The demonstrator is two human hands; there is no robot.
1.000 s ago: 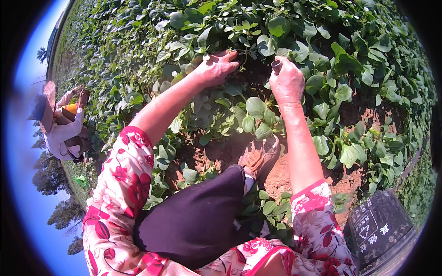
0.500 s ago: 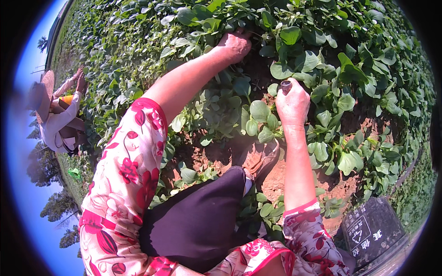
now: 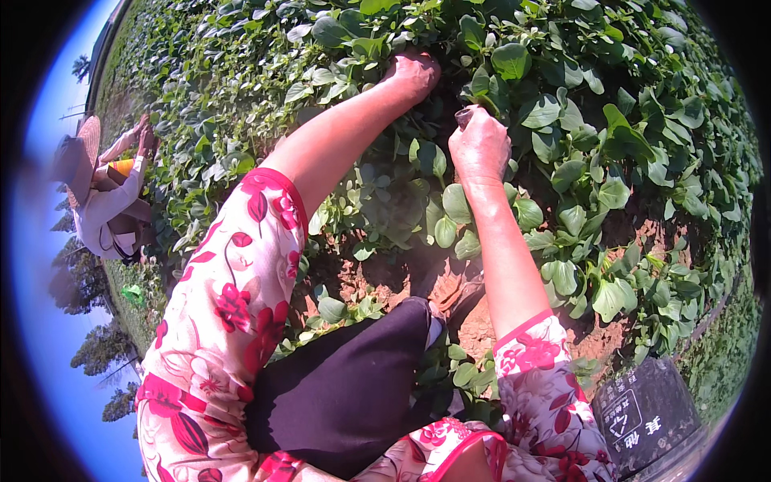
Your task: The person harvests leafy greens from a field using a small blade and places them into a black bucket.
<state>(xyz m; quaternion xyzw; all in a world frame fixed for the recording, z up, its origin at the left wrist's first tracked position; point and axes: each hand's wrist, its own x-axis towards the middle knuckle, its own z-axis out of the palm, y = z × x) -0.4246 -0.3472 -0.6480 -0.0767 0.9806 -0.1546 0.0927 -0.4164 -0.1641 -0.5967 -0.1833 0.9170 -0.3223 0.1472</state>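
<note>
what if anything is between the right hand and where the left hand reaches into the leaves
Nothing solid shows: a shaded gap lies between the right hand, closed on a dark handle, and the left hand. Leaves edge it on the right; leaves and shade hide what lies lower down.

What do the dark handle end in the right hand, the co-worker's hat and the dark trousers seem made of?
Dark handle end in the right hand: wood or metal, too small to tell; dark and rounded.
Hat: probably straw, matte, from its tan, stiff, wide-brimmed shape.
Trousers: likely smooth cloth, matte, from the soft drape.
</note>
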